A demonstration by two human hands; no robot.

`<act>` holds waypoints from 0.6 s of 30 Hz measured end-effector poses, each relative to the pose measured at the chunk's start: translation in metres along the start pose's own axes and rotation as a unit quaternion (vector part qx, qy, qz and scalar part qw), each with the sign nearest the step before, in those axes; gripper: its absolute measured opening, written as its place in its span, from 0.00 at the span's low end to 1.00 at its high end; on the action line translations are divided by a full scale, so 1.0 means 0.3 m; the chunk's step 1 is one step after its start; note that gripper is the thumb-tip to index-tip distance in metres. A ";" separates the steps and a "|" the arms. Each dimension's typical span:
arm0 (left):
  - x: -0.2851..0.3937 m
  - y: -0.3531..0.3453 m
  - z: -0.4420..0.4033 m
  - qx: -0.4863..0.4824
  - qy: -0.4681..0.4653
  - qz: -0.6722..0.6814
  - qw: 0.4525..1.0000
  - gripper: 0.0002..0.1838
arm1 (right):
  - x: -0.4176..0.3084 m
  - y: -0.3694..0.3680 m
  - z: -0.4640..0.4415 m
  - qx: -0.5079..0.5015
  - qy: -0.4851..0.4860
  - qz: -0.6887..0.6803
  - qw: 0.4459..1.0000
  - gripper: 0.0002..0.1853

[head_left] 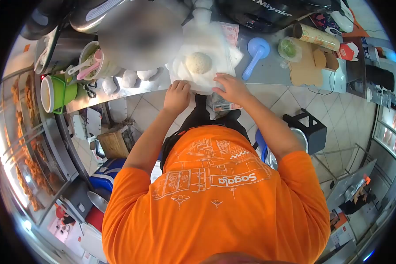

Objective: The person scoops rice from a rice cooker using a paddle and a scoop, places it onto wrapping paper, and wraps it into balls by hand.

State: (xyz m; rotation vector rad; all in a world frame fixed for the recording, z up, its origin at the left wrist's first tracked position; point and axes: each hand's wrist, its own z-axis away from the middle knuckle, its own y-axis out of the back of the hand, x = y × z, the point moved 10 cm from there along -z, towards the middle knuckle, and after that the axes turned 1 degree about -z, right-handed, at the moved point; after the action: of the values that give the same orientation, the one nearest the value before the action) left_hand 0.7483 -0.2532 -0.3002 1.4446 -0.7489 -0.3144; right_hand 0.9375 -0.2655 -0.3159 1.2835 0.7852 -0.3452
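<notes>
A round mound of white rice (199, 63) sits on a sheet of white wrapping paper (180, 66) at the counter's front. My left hand (177, 94) is closed on the paper's near left corner, its fingers curled over the edge. At the near right edge, my right hand (231, 89) has the paper between thumb and fingers. The rice lies between and beyond both hands, touched by neither. Small white wrapped bundles (129, 79) line the counter edge left of my left hand. Right of the paper lies a blue rice scoop (256, 55).
A tub with pink and white spoons (92, 61) and a green bucket (57, 93) stand left. A black Miyako appliance (268, 15) is at the back. To the right are a bag of green vegetables (289, 49), cardboard (304, 70) and a wrap roll (317, 37). One back-left area is blurred.
</notes>
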 end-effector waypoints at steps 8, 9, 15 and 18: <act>-0.180 0.003 -0.048 -0.064 0.086 0.194 0.975 0.07 | 0.003 -0.007 -0.006 0.022 -0.021 0.015 0.999 0.17; -0.181 0.025 -0.057 -0.062 0.082 0.196 0.975 0.07 | -0.002 0.017 -0.020 0.052 -0.029 -0.018 0.998 0.15; -0.226 0.004 -0.072 -0.140 0.152 0.315 0.926 0.11 | 0.013 0.047 -0.060 0.034 -0.140 -0.070 0.987 0.12; -0.237 -0.016 -0.064 -0.168 0.172 0.328 0.914 0.12 | 0.025 0.037 -0.061 0.007 -0.176 -0.083 0.981 0.13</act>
State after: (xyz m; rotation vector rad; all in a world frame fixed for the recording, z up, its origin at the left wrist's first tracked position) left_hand 0.7090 -0.1952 -0.3233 0.8239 -0.7963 0.3151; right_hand 0.9439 -0.2437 -0.3145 1.1309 0.5892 -0.6937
